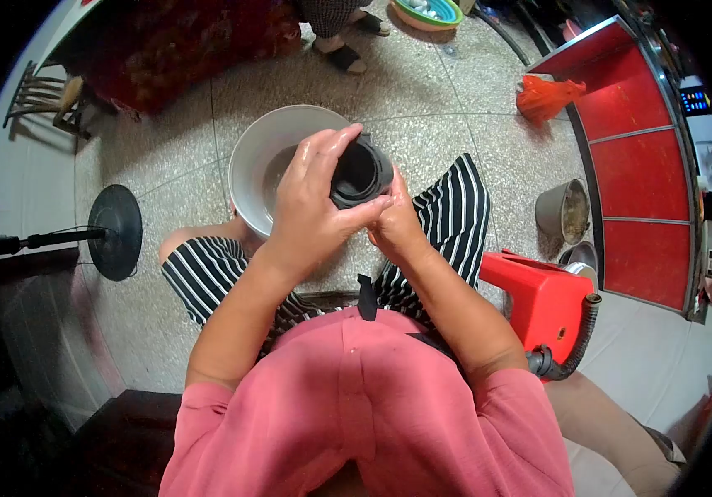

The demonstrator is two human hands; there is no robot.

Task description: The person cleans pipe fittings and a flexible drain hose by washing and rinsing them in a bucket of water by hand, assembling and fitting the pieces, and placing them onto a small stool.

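Note:
A black hollow cylindrical part (pixel 358 172) is held between both hands, its open end facing up toward the camera. My left hand (pixel 310 186) wraps round its left side, fingers over the top edge and thumb along the lower rim. On the right, my right hand (pixel 396 219) grips its lower right side, with some fingers hidden beneath it. Both hands look wet. Just behind and below the left hand stands a round whitish bucket (pixel 248 166), its inside partly hidden by that hand.
A red machine with a black hose (pixel 538 302) stands at the right, near a grey bucket (pixel 553 211) and red cabinets (pixel 642 174). An orange bag (pixel 545 98) lies on the floor. Another person's feet (pixel 346 58) and a basin (pixel 426 25) are ahead; a fan base (pixel 116 232) is left.

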